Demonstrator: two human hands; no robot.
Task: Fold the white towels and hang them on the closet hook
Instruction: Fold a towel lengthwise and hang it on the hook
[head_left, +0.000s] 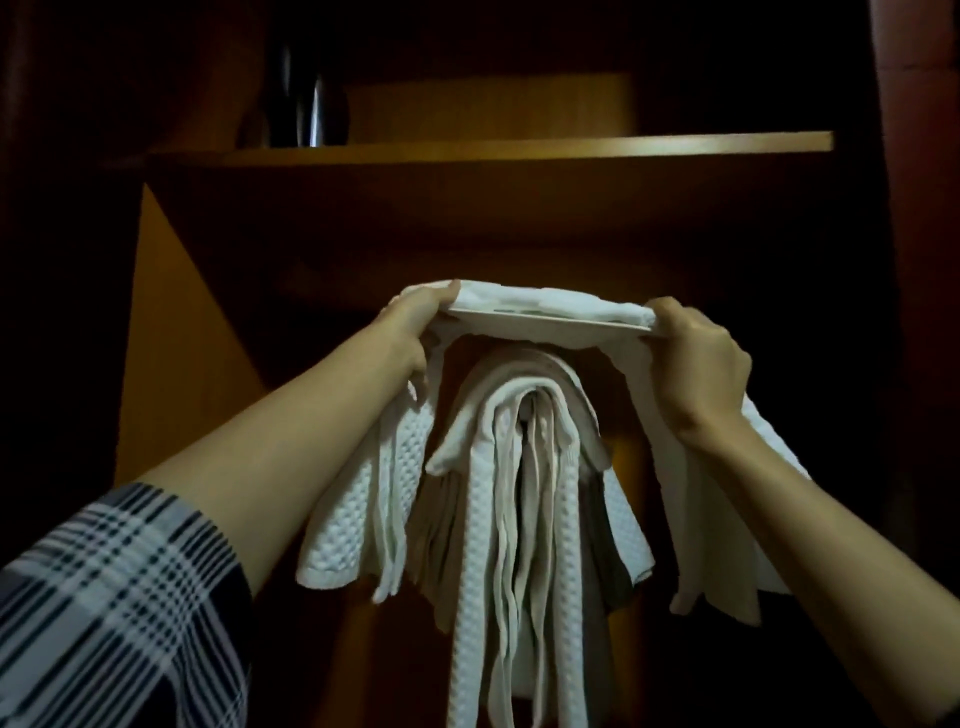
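I hold a folded white towel (550, 309) stretched level between both hands, inside a dark wooden closet. My left hand (415, 325) grips its left end and my right hand (696, 364) grips its right end. The towel's loose ends hang down on both sides, a waffle-textured part (358, 514) at the left and a smooth part (727, 561) at the right. Directly below the held towel, several white and beige towels (519, 467) hang draped in a bundle. The hook that carries them is hidden under the cloth.
A wooden shelf (493, 148) crosses the closet above my hands. A dark shiny vessel (306, 104) stands on its left part. The closet's lit side panel (176, 338) is on the left, and the interior behind the towels is dark.
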